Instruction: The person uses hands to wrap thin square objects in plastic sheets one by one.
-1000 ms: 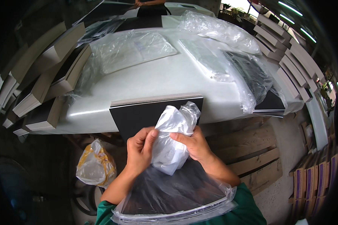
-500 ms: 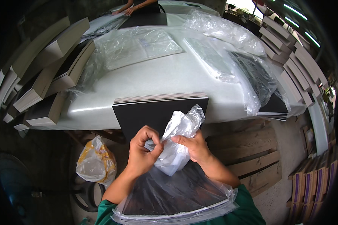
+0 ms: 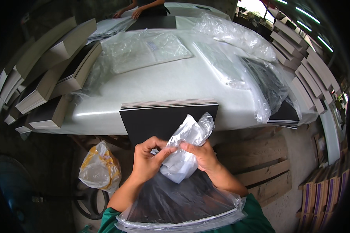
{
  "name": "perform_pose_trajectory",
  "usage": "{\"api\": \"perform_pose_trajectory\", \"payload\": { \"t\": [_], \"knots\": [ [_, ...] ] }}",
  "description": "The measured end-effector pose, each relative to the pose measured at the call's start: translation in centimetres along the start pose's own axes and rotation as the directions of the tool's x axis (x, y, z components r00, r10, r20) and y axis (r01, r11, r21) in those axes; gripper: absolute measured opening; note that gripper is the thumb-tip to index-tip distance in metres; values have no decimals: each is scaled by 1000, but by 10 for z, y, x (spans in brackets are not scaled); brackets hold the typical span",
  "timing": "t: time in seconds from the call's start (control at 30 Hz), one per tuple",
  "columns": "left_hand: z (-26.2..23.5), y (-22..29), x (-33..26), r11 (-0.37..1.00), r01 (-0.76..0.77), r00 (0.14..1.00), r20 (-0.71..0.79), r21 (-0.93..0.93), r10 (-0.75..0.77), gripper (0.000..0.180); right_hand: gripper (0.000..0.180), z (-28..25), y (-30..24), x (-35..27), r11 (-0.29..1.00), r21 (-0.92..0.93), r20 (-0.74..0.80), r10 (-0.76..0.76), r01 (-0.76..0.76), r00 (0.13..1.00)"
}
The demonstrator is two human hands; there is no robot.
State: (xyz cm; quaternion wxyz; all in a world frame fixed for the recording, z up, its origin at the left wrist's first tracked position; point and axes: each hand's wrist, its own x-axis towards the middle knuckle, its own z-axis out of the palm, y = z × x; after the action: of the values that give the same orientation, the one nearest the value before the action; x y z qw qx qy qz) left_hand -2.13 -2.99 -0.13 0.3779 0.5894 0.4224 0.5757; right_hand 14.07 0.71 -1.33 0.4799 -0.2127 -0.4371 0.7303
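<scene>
A crumpled clear plastic bag (image 3: 182, 163) is bunched up between my hands, low in front of me. My left hand (image 3: 149, 155) pinches its left edge with thumb and forefinger. My right hand (image 3: 200, 153) grips it from the other side, thumb lying across the film. Behind the bag stands a stack of black boards (image 3: 151, 120) with pale edges, leaning at the table's near edge. Across my lap lies a dark sheet inside clear plastic (image 3: 175, 206); whether it is one board or several I cannot tell.
The table (image 3: 144, 85) carries flat clear bags (image 3: 151, 52), a plastic roll (image 3: 237, 37) and wrapped black boards (image 3: 266, 79). Thick board stacks (image 3: 79, 72) line its left side, more (image 3: 315, 79) its right. A plastic sack (image 3: 100, 169) and wooden pallet (image 3: 260, 171) are below. A co-worker's hands (image 3: 136, 13) work at the far end.
My left thumb and fingers have closed in on the bag's left edge, nearer my right thumb. The whole view has shifted slightly. The far co-worker's hands have moved a little.
</scene>
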Motion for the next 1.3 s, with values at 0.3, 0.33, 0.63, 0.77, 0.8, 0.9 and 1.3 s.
{"api": "perform_pose_trajectory", "payload": {
  "t": [0.3,0.33,0.63,0.77,0.8,0.9,1.3],
  "knots": [
    [4,4,1,997,65,994,-91,38,-61,16,26,2,1,3,998,65,-75,-1,6,997],
    [7,7,2,999,32,995,-97,43,-28,14,26,1,3,3,998,56,-80,-18,23,997],
    [0,-4,-3,997,70,997,-29,25,-69,9,23,9,-7,-1,998,43,-82,54,-50,995],
    [2,1,-2,998,10,999,47,66,-13,12,24,-2,5,1,998,63,-35,10,-8,999],
    [0,-1,-3,996,43,998,44,76,-47,12,23,-4,5,1,998,63,2,-1,1,1000],
    [8,3,0,999,5,999,-42,35,-3,9,22,2,-5,-2,994,55,8,93,-93,996],
    [1,0,5,964,-118,990,-45,238,132,10,22,-3,-2,-3,987,39,89,-156,153,984]
  ]
}}
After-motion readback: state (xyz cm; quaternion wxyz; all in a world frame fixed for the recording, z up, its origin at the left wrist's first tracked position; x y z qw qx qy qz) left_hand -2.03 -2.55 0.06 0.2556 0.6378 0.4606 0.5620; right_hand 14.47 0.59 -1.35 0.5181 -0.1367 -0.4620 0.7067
